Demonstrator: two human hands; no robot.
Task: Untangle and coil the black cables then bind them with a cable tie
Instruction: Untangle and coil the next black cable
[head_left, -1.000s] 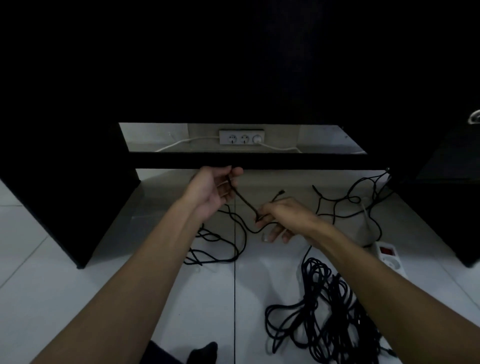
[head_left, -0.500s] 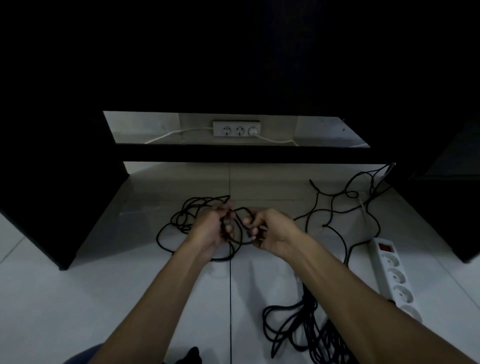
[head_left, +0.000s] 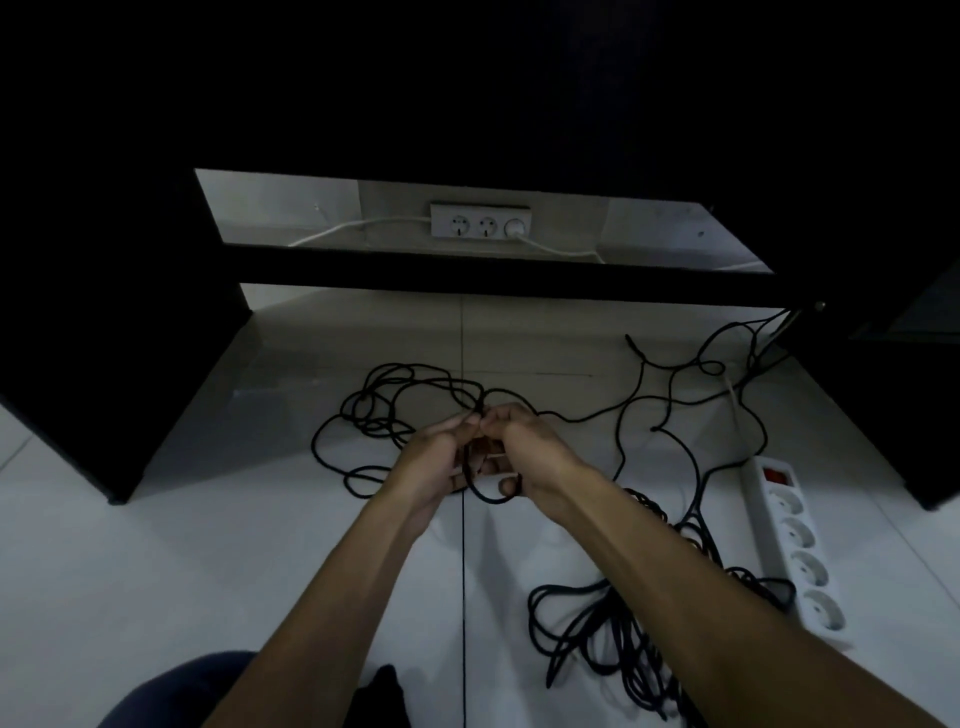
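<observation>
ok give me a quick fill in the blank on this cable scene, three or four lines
1. Both hands, the left hand and the right hand, hold a small loop of ____ cable between them.
2. The power strip on the floor by the right arm is ____ in colour.
3. The switch at the strip's far end is ____.
4. The wall outlet has ____ sockets, one with a white plug in it.

Missing words: black; white; red; three

Head view: sits on my head, looks forward and down.
Nearness: my hands are close, the white floor (head_left: 156, 571) below.
Shared part: only one view.
</observation>
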